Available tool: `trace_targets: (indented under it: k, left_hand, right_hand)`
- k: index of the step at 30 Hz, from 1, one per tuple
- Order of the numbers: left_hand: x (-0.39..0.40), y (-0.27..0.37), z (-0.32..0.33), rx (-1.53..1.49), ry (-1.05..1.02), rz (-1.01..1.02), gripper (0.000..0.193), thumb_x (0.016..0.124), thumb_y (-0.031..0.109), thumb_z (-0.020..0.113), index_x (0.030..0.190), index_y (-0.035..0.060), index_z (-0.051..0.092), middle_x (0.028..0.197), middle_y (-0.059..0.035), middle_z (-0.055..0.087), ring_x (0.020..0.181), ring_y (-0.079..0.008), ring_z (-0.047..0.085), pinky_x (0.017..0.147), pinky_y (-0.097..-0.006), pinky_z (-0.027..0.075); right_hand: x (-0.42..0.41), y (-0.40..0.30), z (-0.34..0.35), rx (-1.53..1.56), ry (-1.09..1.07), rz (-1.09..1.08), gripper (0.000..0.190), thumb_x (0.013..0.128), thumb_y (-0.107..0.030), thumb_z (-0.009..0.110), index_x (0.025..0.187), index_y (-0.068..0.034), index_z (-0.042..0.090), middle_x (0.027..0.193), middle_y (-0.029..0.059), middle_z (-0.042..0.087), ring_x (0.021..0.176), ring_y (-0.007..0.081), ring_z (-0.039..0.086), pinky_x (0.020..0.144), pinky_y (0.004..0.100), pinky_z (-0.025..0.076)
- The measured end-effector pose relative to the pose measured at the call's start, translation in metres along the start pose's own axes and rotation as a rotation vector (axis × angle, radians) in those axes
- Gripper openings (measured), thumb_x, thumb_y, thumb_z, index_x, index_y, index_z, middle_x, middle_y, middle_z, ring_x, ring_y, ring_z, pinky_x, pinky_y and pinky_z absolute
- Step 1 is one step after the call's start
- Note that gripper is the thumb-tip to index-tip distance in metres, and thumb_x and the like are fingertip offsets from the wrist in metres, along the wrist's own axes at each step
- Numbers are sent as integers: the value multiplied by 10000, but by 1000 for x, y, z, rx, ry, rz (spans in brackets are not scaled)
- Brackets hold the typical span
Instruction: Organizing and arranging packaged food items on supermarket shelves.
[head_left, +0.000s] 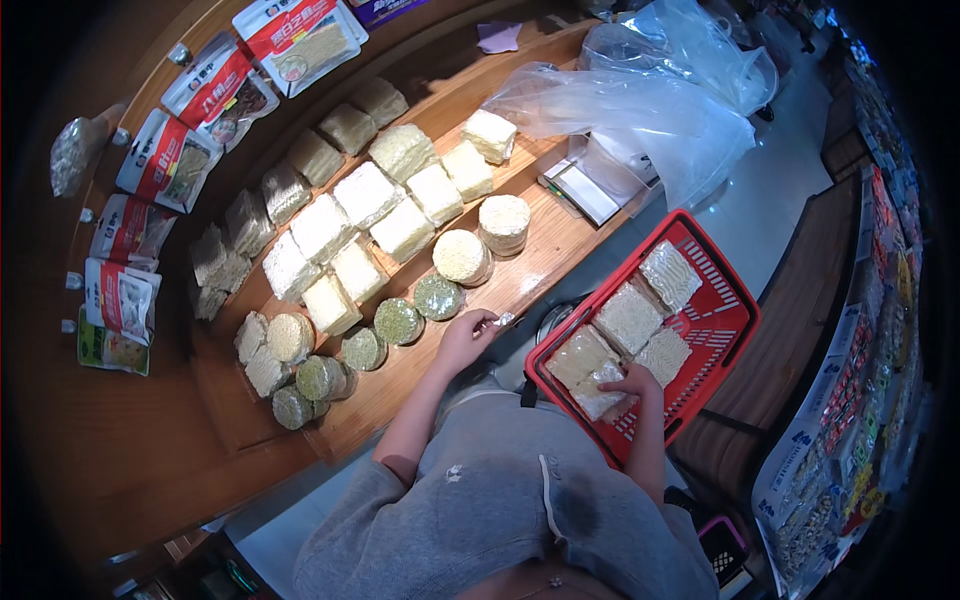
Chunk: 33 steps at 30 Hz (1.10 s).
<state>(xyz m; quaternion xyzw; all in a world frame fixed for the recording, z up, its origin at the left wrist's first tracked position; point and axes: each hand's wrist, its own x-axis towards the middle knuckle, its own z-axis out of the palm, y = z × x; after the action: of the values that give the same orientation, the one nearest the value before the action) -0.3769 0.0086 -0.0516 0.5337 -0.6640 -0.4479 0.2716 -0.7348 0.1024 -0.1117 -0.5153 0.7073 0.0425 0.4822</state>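
My left hand (469, 339) is over the front edge of the wooden shelf, its fingertips closed on a small shiny scrap of clear wrap (504, 319). Just beyond it stand round green noodle cakes (439, 297) and round pale noodle cakes (463, 256). My right hand (636, 382) reaches into a red plastic basket (742, 300), with its fingers on a wrapped pale noodle block (598, 391); whether they grip it is unclear. More wrapped noodle blocks (630, 319) lie beside it in the basket. Rows of square noodle blocks (367, 195) cover the shelf's middle.
Clear plastic bags (637, 97) drape over the shelf's far right end, next to a flat device with a silver top (581, 191). Printed pouches (217, 94) line the raised back ledge. Packed display shelves (840, 420) stand at the right, across a tiled aisle (787, 157).
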Motion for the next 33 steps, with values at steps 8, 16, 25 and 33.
trace_targets:
  k: [8,16,25,33]
  left_hand:
    - [-28,0,-3,3,-37,-57,209,776,149,567,927,3,566,764,-77,587,701,-146,553,666,-258,440]
    - [-36,-5,-11,4,15,-25,220,762,149,576,929,6,566,778,-84,592,690,-150,557,649,-257,444]
    - [-31,26,-10,-325,-83,-19,297,737,128,643,991,7,548,814,-38,576,709,-78,515,661,-218,432]
    - [-36,53,10,-536,-276,-35,706,662,174,728,1232,24,339,1093,-86,487,896,-130,492,795,-257,415]
  right_hand:
    - [-18,-31,-17,-177,28,11,721,415,-502,744,906,10,614,888,179,608,824,281,586,777,324,444]
    - [-73,-52,-46,-5,413,-48,688,433,-370,773,920,59,544,909,200,555,871,328,538,802,375,422]
    - [-106,-85,-67,934,631,-429,544,653,-165,693,1106,21,455,1045,122,517,951,212,506,837,294,391]
    - [-90,-164,0,1844,93,-355,634,779,-412,551,1261,-90,294,1226,146,394,1119,285,403,915,469,363]
